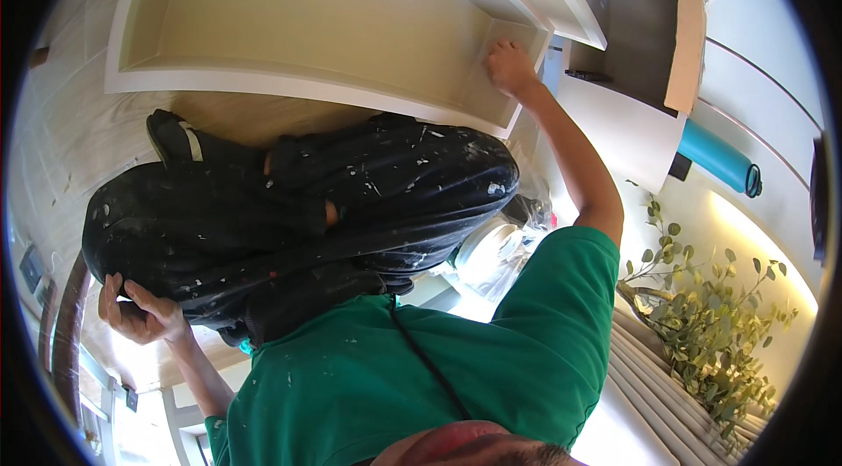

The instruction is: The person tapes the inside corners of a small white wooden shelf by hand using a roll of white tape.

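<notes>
A large cream-coloured open box with a pale frame, like a drawer or shallow cabinet, lies in front of my crossed legs. My right hand reaches into its right end, and its curled fingers press against the inner end panel. Whatever those fingers may hold is hidden under them. My left hand hangs beside my left knee, palm turned up. Its fingers are loosely bent and apart, with nothing in them.
Right of the box stands a white cabinet with a dark recess. A teal bottle and a leafy plant are farther right. By my right knee are a white roll-like thing and clear plastic. Wooden flooring extends left.
</notes>
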A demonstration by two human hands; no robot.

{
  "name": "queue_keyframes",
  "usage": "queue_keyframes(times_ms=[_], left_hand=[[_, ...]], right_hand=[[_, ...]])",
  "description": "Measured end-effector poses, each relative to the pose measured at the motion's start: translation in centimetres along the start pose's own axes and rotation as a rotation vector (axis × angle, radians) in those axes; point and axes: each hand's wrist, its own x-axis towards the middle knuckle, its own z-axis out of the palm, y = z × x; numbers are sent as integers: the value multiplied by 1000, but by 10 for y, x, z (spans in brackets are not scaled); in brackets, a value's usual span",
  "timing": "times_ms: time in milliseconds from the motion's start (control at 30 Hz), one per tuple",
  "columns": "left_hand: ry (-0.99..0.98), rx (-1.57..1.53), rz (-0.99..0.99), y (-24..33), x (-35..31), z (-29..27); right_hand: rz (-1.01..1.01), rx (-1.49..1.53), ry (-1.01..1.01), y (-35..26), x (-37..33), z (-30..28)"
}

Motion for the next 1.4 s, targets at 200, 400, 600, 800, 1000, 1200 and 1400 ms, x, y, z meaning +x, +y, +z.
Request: queue_keyframes(times_ms=[200,400,600,800,1000,1200,1400], left_hand=[[-1,2,4,2,5,4],[11,-19,27,5,6,6],[-16,63,26,8,9,6],[-47,162,58,10,12,5],[-49,112,2,24,12,9],[-97,160,1,39,21,10],[-153,-164,-165,75,77,29]], right_hand=[[57,117,76,-11,-8,6],[4,104,32,-19,-12,-3],[51,599,301,-19,-24,18],[118,717,724,-7,-86,-29],[241,591,767,-11,-140,-7],[239,744,870,-42,-165,39],[327,1131,915,-84,-180,-15]])
